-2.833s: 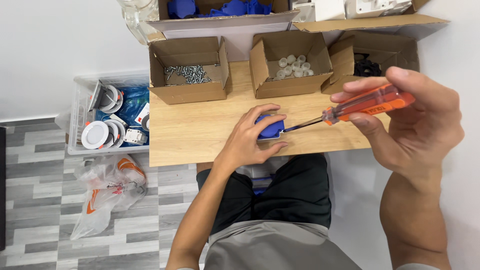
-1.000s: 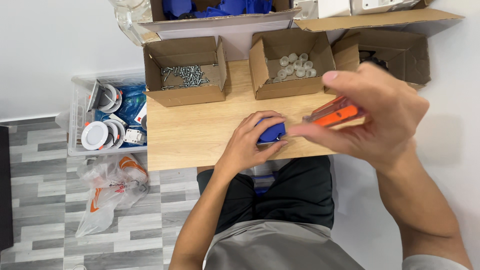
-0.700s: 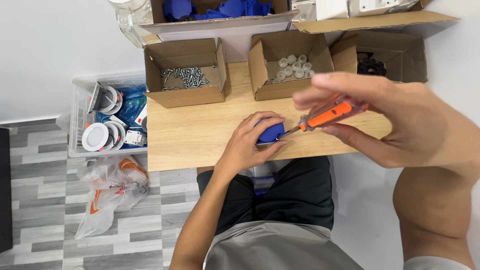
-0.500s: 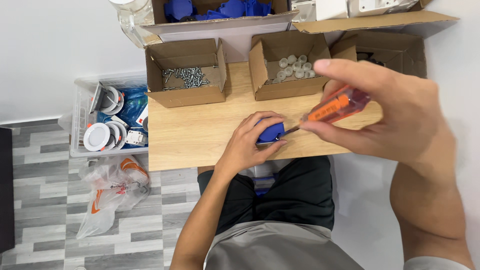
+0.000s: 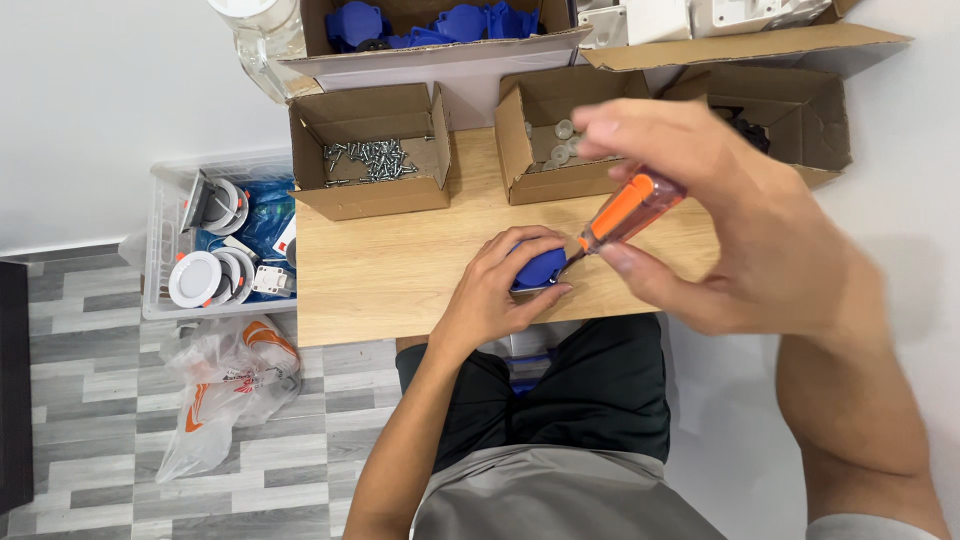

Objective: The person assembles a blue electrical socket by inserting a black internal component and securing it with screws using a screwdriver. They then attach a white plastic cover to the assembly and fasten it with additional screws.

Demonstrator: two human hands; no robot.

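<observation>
The blue plastic part lies on the wooden worktop near its front edge — the left hand clasps it. The right hand grips an orange-handled screwdriver, tip at the part — boxes of screws behind.

The left hand reaches up from the lower middle, forearm bare, palm down, fingers curled and closed near the table's front edge. The right hand is raised closer to the camera, large and slightly blurred, thumb and fingers pinched together, wrist bent, forearm running to the lower right corner.
</observation>
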